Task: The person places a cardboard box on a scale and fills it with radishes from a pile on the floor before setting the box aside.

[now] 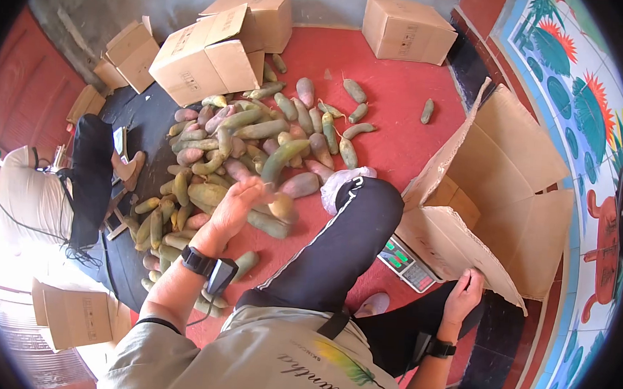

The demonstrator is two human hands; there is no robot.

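My left hand (243, 199) reaches over a heap of long green and pinkish radishes (258, 129). Its fingers are curled and smeared by motion, and a green radish (283, 158) appears to be in its grasp. A blurred yellowish radish end (282, 208) shows beside the fingers. At the right, my right hand (464, 295) pinches the edge of a flap of an open cardboard box (518, 136). That box stands tilted beside my knee, with more cardboard inside. Partly under it sits a digital scale (407, 264) with lit green digits.
Cardboard boxes (198, 59) stand behind the heap, and another box (409, 31) is by the back wall. At the left sits another person (41, 185). A box (79, 316) lies at the lower left. A tiled, painted wall (575, 89) bounds the right side.
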